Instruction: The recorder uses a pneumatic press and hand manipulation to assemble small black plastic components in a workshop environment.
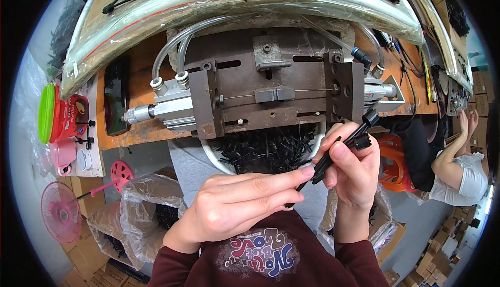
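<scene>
My right hand (355, 167) is closed around several slim black plastic rods (324, 166), one of them ending in a toothed, brush-like head (361, 141). They slant from upper right to lower left in front of my chest. My left hand (242, 198) reaches across from the left, its fingers straight and pressed together. Its fingertips meet the lower ends of the rods, and a small dark tip (290, 204) shows beneath them; the thumb is hidden. Beyond both hands stands a brown metal fixture (265, 115) with small grey jaws (274, 95) at its middle.
Air cylinders (174, 109) with clear hoses flank the fixture on the wooden bench (138, 138). A white-rimmed basin (211, 157) of black pieces sits below. Plastic-lined boxes (151, 196) stand at both sides. A pink fan (61, 211) is left; another person (458, 177) sits right.
</scene>
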Tool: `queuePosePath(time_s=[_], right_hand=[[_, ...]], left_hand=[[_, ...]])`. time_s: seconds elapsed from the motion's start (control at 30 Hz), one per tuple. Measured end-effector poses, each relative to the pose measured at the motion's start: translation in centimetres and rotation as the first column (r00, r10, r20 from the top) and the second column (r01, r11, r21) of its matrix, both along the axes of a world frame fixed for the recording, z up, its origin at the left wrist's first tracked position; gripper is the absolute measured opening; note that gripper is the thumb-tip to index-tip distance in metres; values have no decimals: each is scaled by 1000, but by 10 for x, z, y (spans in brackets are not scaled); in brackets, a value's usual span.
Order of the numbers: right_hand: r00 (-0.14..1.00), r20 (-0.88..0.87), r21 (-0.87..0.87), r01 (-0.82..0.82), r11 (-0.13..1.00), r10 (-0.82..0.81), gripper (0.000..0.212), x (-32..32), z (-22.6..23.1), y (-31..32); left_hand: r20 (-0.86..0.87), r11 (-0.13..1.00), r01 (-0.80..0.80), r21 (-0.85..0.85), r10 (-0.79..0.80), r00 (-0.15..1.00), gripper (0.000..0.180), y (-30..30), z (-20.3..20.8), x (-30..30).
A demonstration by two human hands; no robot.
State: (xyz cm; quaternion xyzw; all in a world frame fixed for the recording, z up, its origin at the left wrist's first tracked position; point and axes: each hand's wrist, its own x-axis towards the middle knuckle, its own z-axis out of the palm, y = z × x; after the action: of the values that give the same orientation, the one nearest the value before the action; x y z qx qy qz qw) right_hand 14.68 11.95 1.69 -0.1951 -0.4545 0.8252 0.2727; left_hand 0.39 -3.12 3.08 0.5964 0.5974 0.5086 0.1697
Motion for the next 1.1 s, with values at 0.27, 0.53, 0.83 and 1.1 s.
queuePosePath(time_s=[0.27,0.53,0.83,1.1], right_hand=[[981,141,88,124,988,-136,16,-2,1,-3],[980,157,203,93,975,-126,10,6,5,-14],[950,171,370,185,910,-262,21,14,6,-17],[957,131,456,175,873,-260,17,11,13,-19]], left_hand=[[-63,988,-154,23,155,986,28,6,-6,-2],[-480,946,-320,46,302,824,30,24,-34,-3],[-516,929,-366,50,338,787,27,28,-34,1],[-568,926,-376,46,334,752,26,30,-31,-1]])
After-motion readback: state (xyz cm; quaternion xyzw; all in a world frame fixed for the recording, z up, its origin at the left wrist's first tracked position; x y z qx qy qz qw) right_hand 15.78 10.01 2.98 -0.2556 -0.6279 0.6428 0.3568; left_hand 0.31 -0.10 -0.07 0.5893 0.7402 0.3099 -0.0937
